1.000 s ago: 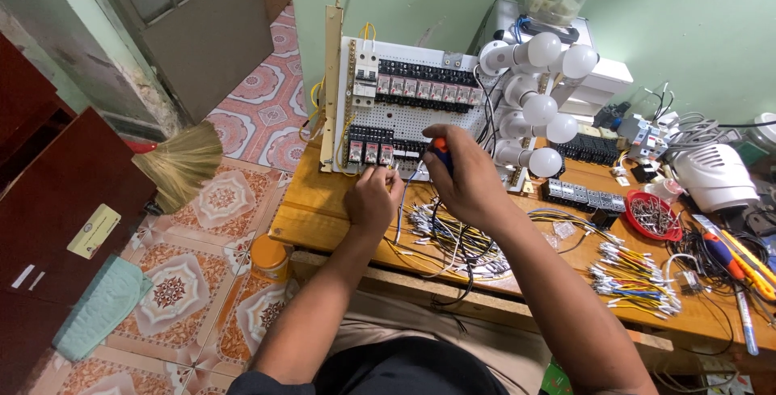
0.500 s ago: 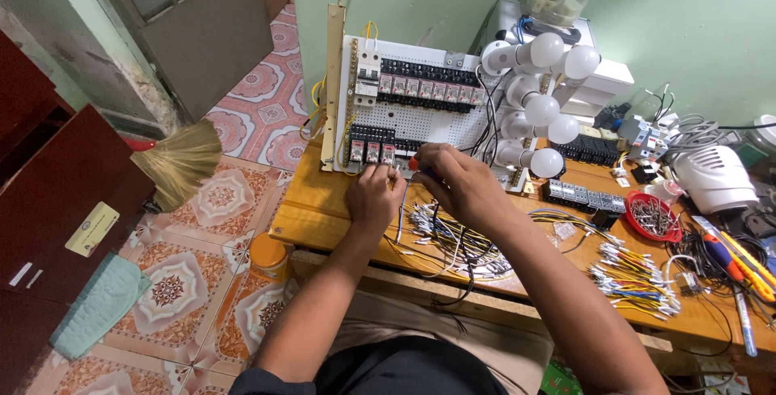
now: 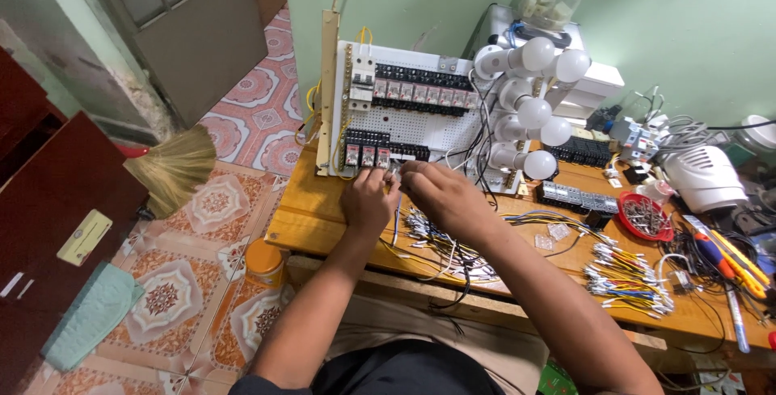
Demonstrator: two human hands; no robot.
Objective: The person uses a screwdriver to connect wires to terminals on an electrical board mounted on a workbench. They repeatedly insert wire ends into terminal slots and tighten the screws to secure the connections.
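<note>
So the thing being worked on is that white perforated control panel (image 3: 420, 124) standing upright at the back of the wooden bench (image 3: 311, 209), with rows of black relays and terminal blocks clipped across it. Both hands meet right at its lower edge, by the small relays (image 3: 365, 155) with the reddish faces. The left hand (image 3: 368, 201) has its fingers curled in close to the bottom row, the right hand (image 3: 440, 194) is bunched up just beside it, fingertips pinched together on something tiny, probably a wire end, but it's too small to tell for sure

Handling-wise I'd say the panel itself is stiff and fairly heavy with all that hardware on it, so grab it by the wooden side rail (image 3: 327, 92), not the components. The wires are thin, floppy and light, best held near the crimped tips. The relays look like brittle plastic, so gentle pressure only

Just in front of the hands lies a loose tangle of wires (image 3: 440, 241), further right a neater bunch of cut wires with ferrules (image 3: 626, 278). Behind the panel's right side sits a cluster of white bulbs (image 3: 533, 108), and past that a red dish of small parts (image 3: 644, 217) and some orange-handled tools (image 3: 727, 253)
</note>
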